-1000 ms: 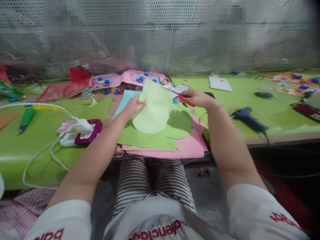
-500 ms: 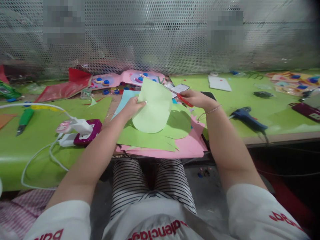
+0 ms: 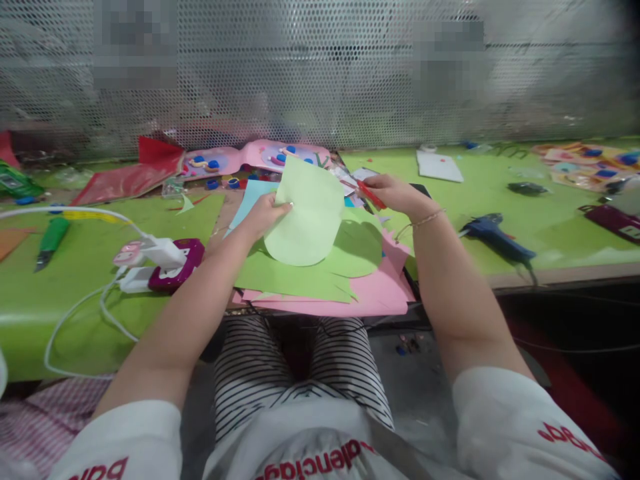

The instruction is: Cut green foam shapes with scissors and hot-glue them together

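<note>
A pale green sheet of paper (image 3: 313, 217) with a rounded lower edge is pinched at its left side by my left hand (image 3: 269, 215), thumb on top. It is raised and tilted above other paper. To its right, my right hand (image 3: 393, 193) is closed on red-handled scissors (image 3: 370, 194). The blades point toward the sheet's upper right edge; whether they touch it I cannot tell. Beneath lie darker green paper (image 3: 295, 281), pink paper (image 3: 385, 297) and, on the left, light blue paper (image 3: 250, 200).
A purple power socket (image 3: 190, 257) with white plugs and cables sits left of my left forearm, a green utility knife (image 3: 51, 241) beyond it. On the right lies a blue glue gun (image 3: 497, 239). A white pad (image 3: 439, 166) and pink decorated pieces (image 3: 285, 155) lie along the mesh panel.
My right hand with the scissors has shifted slightly up and right, away from the sheet. My left hand and the pale green paper have stayed almost in place.
</note>
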A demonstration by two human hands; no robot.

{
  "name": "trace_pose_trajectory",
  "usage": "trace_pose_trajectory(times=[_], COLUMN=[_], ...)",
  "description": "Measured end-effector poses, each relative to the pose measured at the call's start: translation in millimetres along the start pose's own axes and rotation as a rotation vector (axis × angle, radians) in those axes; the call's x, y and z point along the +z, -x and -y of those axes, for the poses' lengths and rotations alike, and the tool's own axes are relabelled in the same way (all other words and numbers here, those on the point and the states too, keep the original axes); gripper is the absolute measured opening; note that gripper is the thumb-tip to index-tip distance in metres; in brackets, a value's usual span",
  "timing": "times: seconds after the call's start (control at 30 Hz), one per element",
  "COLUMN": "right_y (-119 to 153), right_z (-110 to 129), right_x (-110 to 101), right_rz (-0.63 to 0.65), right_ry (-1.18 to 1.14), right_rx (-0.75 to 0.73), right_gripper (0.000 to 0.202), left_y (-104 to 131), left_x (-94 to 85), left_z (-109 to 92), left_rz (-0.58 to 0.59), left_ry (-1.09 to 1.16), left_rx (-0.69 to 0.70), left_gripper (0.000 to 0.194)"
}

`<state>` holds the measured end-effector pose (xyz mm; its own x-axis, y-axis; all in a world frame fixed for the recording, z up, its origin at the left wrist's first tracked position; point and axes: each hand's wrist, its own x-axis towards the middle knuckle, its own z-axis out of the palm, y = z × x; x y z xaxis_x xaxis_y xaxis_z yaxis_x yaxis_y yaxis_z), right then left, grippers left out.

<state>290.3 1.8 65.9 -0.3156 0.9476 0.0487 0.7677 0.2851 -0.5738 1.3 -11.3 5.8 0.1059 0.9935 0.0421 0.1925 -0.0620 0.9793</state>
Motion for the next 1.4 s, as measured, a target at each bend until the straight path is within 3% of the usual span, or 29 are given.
trace_pose_trajectory(times=[0.17,0.27,0.6,0.77,1.0,1.23,1.4], right_y=[-1,0,1,-1,-3,-2,-4], right_z=[-6,-7,-2,-1,-4,-3,-4], right_x=[-4,-7,-3,2,4,3,4], right_rz=[-0.042,0.031,0.216,0.307,0.357,0.367,0.343], right_ry=[0.078,0.135,0.207,0.175,0.166,0.171,0.144], right_rx=[-0.037,-0.090,-0.129,-0.192,-0.219,-0.179,-0.190], right_gripper=[0.038,0.037,0.035,0.037,0.040,0.038,0.038], left_y=[2,2,2,7,8,4,6], left_x=[-2.8,-8.5,-19.0,-12.7,-9.6,-13.8,-11.9], left_z=[-4,-7,-11,-18,-20,-14,-11], left_rz=[0.080,0.186,0.344,0.335,0.352,0.362,0.355], left_ry=[-0.052,-0.136,-0.312,-0.448,-0.470,-0.415,-0.263], left_rx=[-0.086,-0.087,-0.092,-0.044,-0.050,-0.055,-0.153], left_gripper=[0.030,0.027,0.015,0.014,0.019,0.013,0.015])
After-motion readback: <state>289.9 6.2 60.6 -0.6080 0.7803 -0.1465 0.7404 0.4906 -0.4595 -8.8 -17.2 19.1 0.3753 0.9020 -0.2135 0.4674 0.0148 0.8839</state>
